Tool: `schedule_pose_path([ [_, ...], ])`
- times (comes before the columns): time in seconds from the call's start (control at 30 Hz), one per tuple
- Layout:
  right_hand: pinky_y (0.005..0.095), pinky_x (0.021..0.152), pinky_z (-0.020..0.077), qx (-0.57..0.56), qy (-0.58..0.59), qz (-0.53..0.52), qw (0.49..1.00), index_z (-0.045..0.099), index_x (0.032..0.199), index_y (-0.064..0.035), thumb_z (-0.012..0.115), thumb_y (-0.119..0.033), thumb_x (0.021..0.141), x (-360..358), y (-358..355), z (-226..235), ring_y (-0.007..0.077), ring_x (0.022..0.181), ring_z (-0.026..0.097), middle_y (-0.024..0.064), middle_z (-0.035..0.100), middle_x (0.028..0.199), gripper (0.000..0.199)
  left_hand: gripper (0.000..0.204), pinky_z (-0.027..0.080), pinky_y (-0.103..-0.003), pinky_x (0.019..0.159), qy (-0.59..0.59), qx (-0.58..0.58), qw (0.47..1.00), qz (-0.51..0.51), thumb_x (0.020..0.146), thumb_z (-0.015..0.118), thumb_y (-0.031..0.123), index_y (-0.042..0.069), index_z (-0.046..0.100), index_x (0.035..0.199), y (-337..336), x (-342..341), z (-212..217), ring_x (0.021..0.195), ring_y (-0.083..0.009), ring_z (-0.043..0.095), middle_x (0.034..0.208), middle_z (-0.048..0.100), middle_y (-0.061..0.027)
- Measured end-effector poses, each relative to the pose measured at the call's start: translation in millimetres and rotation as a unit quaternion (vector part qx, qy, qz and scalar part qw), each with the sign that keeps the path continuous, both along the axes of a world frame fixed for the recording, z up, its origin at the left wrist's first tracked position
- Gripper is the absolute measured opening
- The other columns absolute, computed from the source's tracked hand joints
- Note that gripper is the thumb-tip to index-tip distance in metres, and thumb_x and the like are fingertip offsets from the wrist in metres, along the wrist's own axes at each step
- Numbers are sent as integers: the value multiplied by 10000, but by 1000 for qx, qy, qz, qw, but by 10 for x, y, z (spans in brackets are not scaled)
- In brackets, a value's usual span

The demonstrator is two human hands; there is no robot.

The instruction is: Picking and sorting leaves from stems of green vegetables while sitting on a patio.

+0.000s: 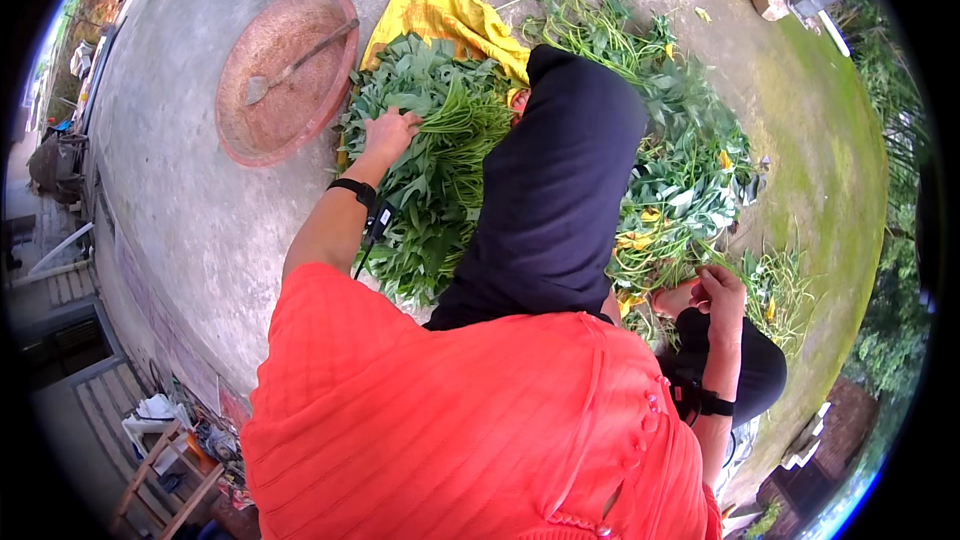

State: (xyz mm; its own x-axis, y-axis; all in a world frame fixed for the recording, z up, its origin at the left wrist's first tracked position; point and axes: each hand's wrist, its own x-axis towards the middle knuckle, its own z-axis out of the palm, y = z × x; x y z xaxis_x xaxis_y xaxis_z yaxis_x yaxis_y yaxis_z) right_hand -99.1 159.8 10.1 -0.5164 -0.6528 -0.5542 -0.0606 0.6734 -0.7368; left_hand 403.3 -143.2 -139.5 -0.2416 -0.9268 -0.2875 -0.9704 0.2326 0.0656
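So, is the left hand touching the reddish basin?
Apart: the head view shows leafy greens in the gap between the left hand and the basin.

Left grip (388,135) on a leafy green pile (435,165), right grip (722,296) near scattered greens (690,135)

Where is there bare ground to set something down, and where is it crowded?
Bare concrete lies left of the reddish basin and below it, as far as the left forearm. Mossy ground is free between the right leaf pile and the greenery. Crowded: the left leaf pile under the left hand, and the loose stems near the right hand.
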Motion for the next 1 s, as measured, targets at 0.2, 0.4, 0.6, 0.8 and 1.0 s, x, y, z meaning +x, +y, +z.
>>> schedule_pose_path([
  [0.2, 204, 451, 348, -74, -6, -24, 997, 661, 883, 6, 597, -139, 866, -49, -275, 171, 76, 484, 508, 24, 575, 592, 160, 289, 483, -421, 831, 48, -28, 996, 64, 817, 642, 253, 185, 649, 1098, 34, -209, -42, 1013, -329, 554, 1086, 516, -135],
  [0.4, 212, 504, 412, -282, -40, -199, 938, 541, 1162, 57, 533, -59, 865, -739, -577, 546, 176, 617, 610, 71, 581, 692, 319, 364, 482, -409, 855, -16, -62, 994, 83, 722, 697, 227, 177, 681, 1082, -208, -380, 150, 976, -315, 573, 1079, 590, -128],
  [0.6, 234, 415, 428, -287, -175, -382, 861, 511, 1092, 45, 509, -23, 866, -1745, -441, -391, 254, 601, 625, 127, 590, 749, 237, 359, 508, -299, 672, 454, 139, 855, 210, 822, 663, 214, 6, 624, 1112, -796, -1255, 1439, 736, -179, 621, 909, 640, -88],
  [0.8, 275, 346, 405, -67, -203, -265, 940, 567, 1028, 50, 538, -61, 856, -1116, -469, -1291, 244, 561, 630, 126, 612, 694, 207, 334, 510, -291, 674, 616, 284, 734, 40, 881, 609, 197, -15, 582, 1137, -625, -2503, 2543, 758, -180, 625, 896, 636, -96],
  [1.0, 363, 613, 536, 52, 26, 308, 950, 700, 960, -78, 566, -124, 768, 93, -749, -1797, 256, 755, 670, 125, 686, 873, 239, 250, 518, -288, 597, 585, 397, 706, 48, 853, 638, 157, -14, 609, 1033, -6, -3662, 2058, 683, -187, 635, 817, 646, -104],
])
